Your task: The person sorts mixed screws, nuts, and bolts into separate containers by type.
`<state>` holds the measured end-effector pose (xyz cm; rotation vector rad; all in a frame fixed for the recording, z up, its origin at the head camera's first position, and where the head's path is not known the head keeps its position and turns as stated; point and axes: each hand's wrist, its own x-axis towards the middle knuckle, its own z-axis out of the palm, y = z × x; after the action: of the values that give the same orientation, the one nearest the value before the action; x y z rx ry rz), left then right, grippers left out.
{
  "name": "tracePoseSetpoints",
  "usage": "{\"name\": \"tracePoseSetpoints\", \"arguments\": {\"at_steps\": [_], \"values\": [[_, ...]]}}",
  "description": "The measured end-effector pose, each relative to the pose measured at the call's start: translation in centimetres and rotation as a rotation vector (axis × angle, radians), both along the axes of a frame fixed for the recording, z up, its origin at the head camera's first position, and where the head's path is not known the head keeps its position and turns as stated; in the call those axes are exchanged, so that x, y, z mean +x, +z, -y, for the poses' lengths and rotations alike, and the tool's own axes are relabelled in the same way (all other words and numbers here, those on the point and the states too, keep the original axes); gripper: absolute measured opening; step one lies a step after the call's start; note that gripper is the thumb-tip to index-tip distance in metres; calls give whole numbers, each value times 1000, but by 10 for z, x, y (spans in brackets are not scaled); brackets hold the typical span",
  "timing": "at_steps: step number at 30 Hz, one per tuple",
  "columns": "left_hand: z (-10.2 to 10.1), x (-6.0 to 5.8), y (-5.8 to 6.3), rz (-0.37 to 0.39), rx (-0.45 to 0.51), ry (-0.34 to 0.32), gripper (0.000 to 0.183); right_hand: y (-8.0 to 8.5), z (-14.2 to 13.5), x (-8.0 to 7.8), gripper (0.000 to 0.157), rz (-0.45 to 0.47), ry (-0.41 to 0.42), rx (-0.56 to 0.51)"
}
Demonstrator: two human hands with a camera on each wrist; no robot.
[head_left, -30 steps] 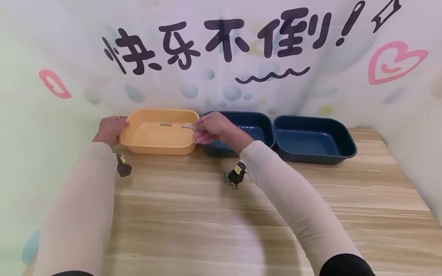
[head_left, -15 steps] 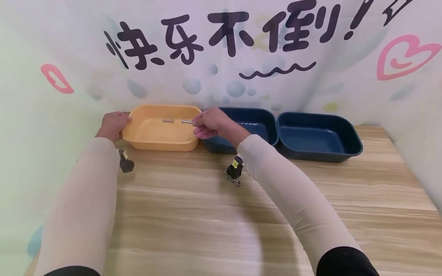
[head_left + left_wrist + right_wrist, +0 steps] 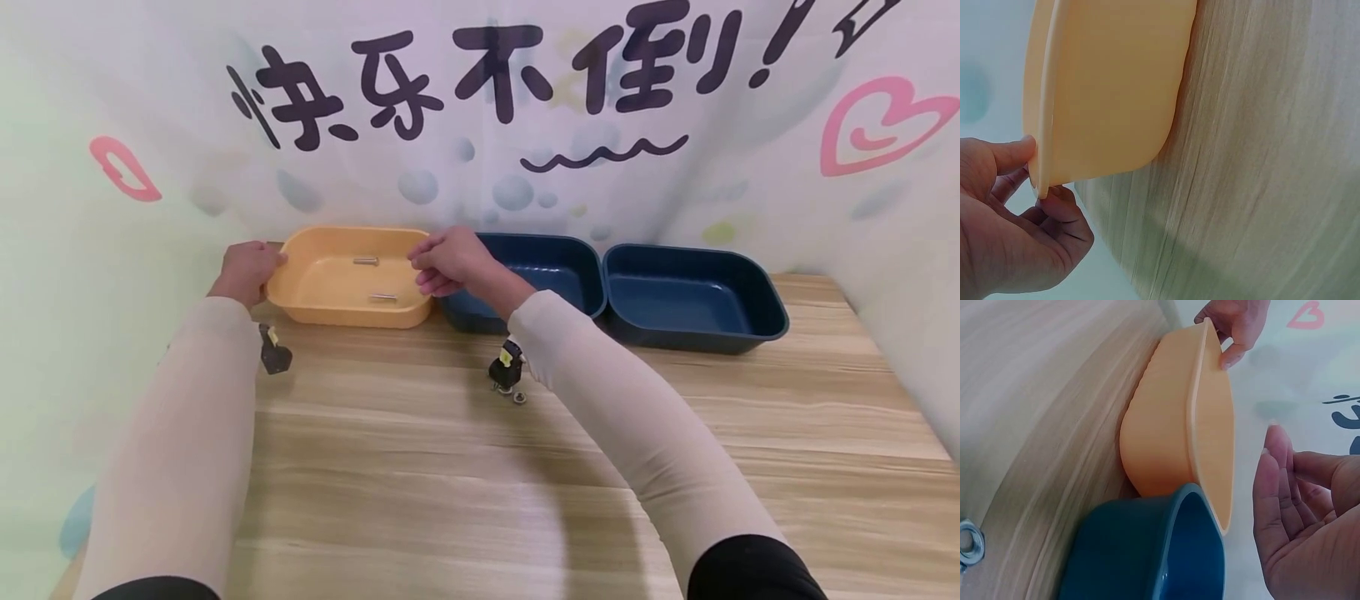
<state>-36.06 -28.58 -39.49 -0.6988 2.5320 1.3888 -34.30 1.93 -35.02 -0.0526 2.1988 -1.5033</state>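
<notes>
My left hand (image 3: pixel 249 271) pinches the rim of the yellow plastic bin (image 3: pixel 1116 94) at its left end, thumb inside and fingers underneath in the left wrist view. Two silver bolts lie apart on the bin's floor: an upper bolt (image 3: pixel 366 262) and a lower bolt (image 3: pixel 383 297). Above the bin's right end hovers my right hand (image 3: pixel 457 265), holding nothing, its fingers loosely bent. In the right wrist view that right hand (image 3: pixel 1310 512) is apart from the bin's rim.
A dark blue bin (image 3: pixel 547 279) touches the yellow one's right side, and a second blue bin (image 3: pixel 693 304) stands beyond it. Several nuts (image 3: pixel 519 398) lie on the wooden table (image 3: pixel 390 467), partly hidden by the black right wrist camera (image 3: pixel 506 367). A printed cloth (image 3: pixel 337 183) hangs behind.
The bolt my right hand pinched has dropped into the yellow bin, near its front wall. The right hand has shifted slightly up and left; the left hand keeps its grip on the rim.
</notes>
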Motion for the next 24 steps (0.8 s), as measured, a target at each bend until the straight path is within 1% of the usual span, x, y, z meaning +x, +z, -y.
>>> {"name": "tracePoseSetpoints", "arguments": {"at_steps": [6,12,19,24], "values": [[0,2,1,-19,-16,-30,42,1,-3,1,14,-5,-16,16],[0,0,-2,-39,-18,-40,40,1,-8,1,16,4,-16,18],[3,-2,-3,-17,-20,-34,44,0,-11,1,16,16,-15,17],[2,-1,-1,-18,-37,-46,43,-1,-15,1,17,24,-16,16]]}}
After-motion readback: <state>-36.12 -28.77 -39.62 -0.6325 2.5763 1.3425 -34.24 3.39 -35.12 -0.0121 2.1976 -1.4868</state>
